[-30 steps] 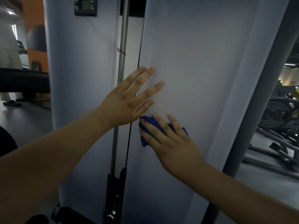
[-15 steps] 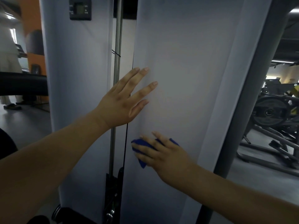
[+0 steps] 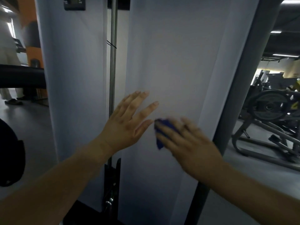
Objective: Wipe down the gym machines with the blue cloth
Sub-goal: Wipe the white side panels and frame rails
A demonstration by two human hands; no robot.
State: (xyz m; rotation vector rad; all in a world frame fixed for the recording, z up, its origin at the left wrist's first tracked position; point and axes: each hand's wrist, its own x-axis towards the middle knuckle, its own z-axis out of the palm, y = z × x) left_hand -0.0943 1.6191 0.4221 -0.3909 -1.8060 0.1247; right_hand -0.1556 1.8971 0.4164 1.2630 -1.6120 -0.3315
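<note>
Wiping the white panel, the blue cloth is pressed under the right hand's straight fingers; the left hand is spread at its left edge, likely for bracing.

Two bare hands are counted: the left hand and the right hand. One small crumpled blue cloth is seen. Two tall pale grey flat machine panels are counted, the left panel and the right panel. One upright chrome metal rod, one small black display box, one dark grey slanted post and one round dark weight plate are counted.
</note>
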